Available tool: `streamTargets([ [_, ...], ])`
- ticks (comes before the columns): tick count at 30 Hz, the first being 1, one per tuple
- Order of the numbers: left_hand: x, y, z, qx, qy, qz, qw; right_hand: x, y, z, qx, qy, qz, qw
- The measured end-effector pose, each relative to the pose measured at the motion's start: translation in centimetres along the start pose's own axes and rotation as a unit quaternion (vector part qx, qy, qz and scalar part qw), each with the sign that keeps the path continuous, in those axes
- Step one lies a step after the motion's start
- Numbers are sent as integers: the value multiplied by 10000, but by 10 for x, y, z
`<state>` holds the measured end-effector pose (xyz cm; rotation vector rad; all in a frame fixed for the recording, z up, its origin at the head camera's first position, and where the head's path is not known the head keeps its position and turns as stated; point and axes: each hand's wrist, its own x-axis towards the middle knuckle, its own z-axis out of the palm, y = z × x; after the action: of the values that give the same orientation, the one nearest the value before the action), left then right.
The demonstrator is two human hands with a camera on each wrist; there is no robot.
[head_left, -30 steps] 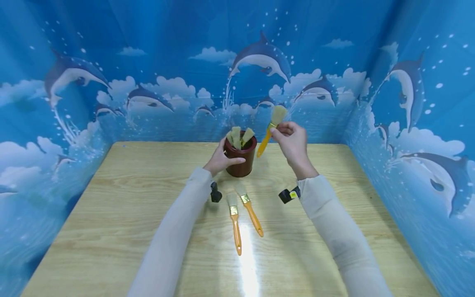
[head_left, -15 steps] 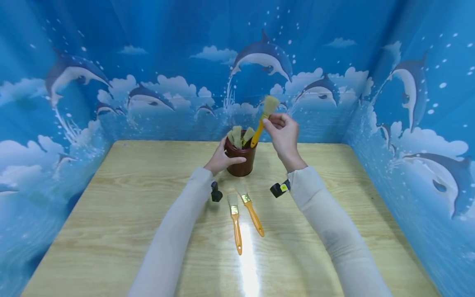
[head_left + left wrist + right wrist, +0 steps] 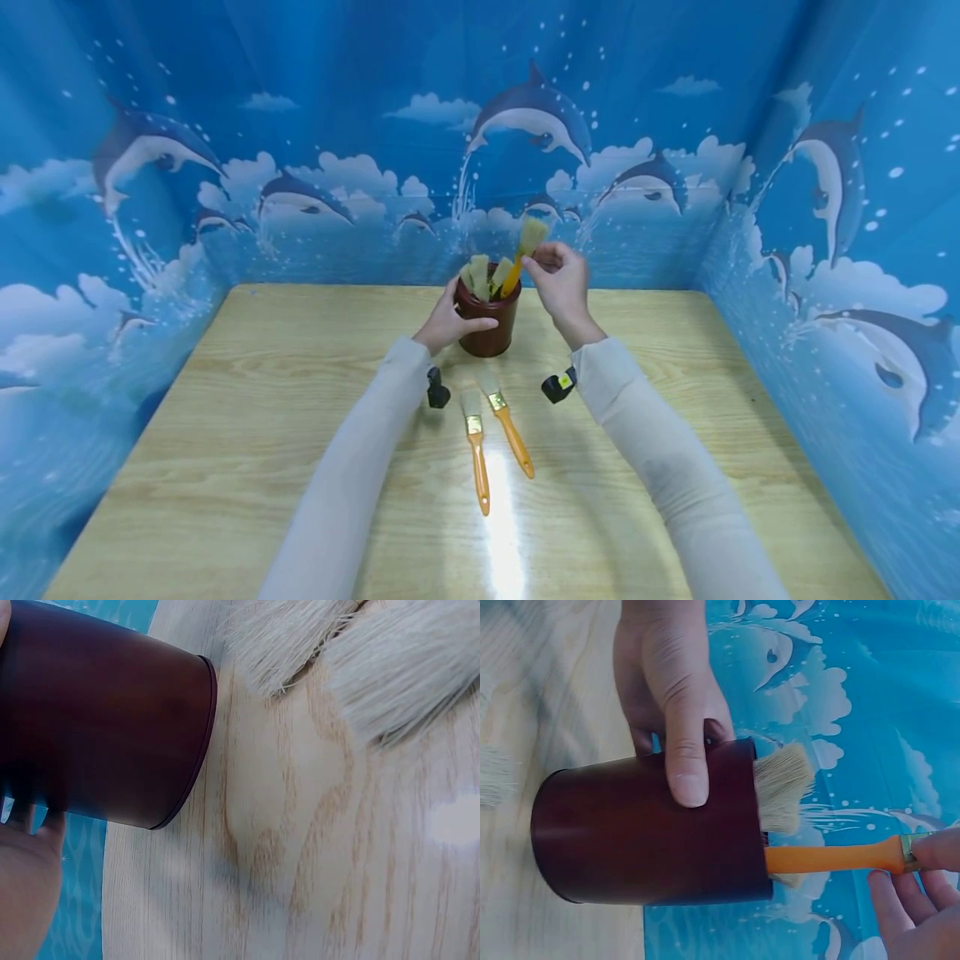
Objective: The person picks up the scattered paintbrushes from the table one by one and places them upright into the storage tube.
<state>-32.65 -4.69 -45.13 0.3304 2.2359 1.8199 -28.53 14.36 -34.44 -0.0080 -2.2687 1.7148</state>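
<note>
1. The fingers of the right hand [image 3: 561, 279] pinch the held brush [image 3: 514, 271] just below its bristles.
2. The held brush points bristles up, with its handle end inside the pot [image 3: 487, 336]; its long axis tilts toward the right hand.
3. The left hand [image 3: 442, 321] grips the upright pot.
4. Two loose brushes [image 3: 477, 458] lie on the table [image 3: 262, 400], bristles toward the pot.

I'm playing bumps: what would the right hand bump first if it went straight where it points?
Besides its orange-handled paintbrush, the right hand would probably meet the pale bristles sticking out of the round dark-red cup, though depth is unclear.
</note>
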Motion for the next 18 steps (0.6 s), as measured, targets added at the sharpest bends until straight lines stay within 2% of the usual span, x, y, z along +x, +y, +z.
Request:
streamTargets([
  [6, -21, 29, -1, -57, -142, -46, 9999, -4, 8, -3, -101, -296, 256, 9992],
  [8, -24, 31, -1, 0, -158, -78, 9998, -8, 11, -6, -111, -439, 350, 9984],
  [13, -22, 29, 0, 2, -137, -120, 9998, -23, 27, -15, -187, -703, 713, 9948],
  [18, -11, 16, 2, -54, -31, -28, 10000, -44, 45, -20, -211, -977, 1141, 9884],
])
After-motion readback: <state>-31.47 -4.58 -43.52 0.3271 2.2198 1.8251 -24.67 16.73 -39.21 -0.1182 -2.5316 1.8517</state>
